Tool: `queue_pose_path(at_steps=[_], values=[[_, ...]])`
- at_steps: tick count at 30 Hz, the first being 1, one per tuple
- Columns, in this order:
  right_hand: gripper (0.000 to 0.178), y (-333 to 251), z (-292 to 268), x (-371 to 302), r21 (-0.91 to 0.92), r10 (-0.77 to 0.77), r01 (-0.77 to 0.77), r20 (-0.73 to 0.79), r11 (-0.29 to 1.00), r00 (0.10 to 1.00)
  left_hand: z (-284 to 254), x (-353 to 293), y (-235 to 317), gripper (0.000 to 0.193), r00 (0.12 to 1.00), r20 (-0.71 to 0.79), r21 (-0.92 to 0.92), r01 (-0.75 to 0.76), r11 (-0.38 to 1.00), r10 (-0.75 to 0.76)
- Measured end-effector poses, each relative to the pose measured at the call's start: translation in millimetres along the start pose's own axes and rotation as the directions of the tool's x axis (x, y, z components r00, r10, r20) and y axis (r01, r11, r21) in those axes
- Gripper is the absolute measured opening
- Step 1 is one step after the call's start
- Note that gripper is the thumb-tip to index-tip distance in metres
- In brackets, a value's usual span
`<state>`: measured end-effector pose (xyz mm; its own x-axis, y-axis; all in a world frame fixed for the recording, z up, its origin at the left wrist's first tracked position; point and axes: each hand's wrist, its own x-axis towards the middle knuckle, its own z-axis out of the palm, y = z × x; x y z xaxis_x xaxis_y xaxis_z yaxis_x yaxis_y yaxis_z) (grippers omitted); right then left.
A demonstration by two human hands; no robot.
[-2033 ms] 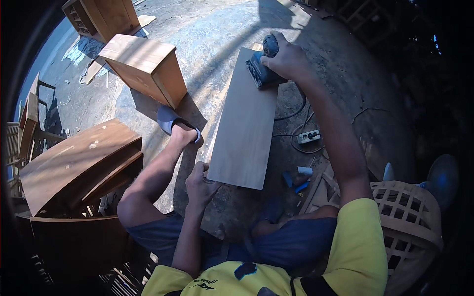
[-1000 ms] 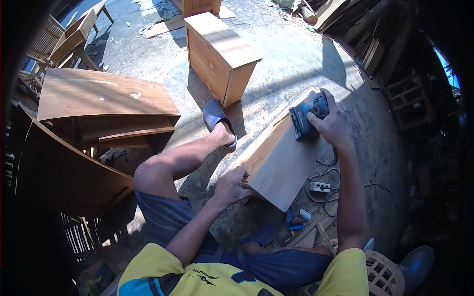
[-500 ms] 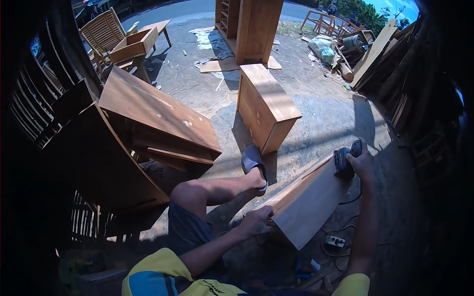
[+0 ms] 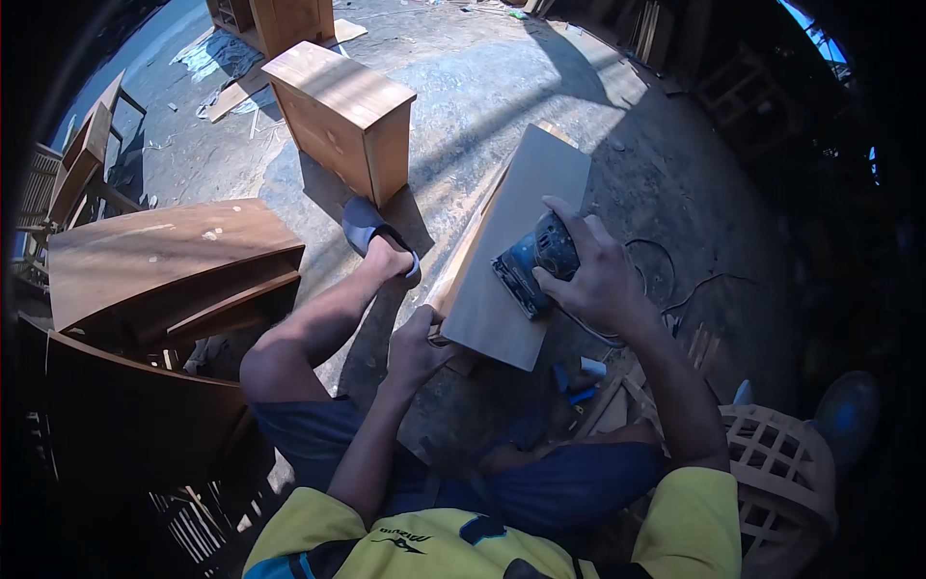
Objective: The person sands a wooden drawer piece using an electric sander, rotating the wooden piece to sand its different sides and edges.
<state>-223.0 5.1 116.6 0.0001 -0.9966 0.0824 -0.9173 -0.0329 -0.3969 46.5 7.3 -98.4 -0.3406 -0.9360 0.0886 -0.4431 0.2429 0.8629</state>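
Note:
A wooden drawer (image 4: 521, 212) lies tilted in front of me, its broad pale panel facing up. My right hand (image 4: 593, 265) is wrapped round a dark blue electric sander (image 4: 540, 259), whose base meets the panel's near half. A cord trails from the tool toward the floor. My left hand (image 4: 417, 349) grips the drawer's near left corner, fingers curled over the edge and partly hidden.
A small wooden cabinet (image 4: 338, 116) stands beyond my slippered foot (image 4: 371, 227). Larger wooden furniture pieces (image 4: 174, 251) lie to the left. Loose cable (image 4: 709, 280) runs across the floor at right. Wood scraps (image 4: 612, 400) and a latticed wooden piece (image 4: 781, 463) lie near my right side.
My right hand has drawn the sander from the panel's far end to its near half. The view has swung right and down. My left hand still holds the near corner.

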Motion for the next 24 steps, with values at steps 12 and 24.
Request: queue_pose_path(at_steps=[12, 24], values=[[0.098, 199.3, -51.3, 176.3, -0.211, 0.365, -0.424, -0.267, 0.881, 0.892, 15.6, -1.7, 17.0, 0.046, 0.995, 0.1, 0.026, 0.022, 0.999, -0.024], [0.092, 43.5, -20.4, -38.6, -0.056, 0.177, -0.182, -0.08, 0.982, 0.981, 18.6, 7.9, 16.8, 0.043, 0.998, 0.066, 0.006, 0.01, 1.0, -0.01]])
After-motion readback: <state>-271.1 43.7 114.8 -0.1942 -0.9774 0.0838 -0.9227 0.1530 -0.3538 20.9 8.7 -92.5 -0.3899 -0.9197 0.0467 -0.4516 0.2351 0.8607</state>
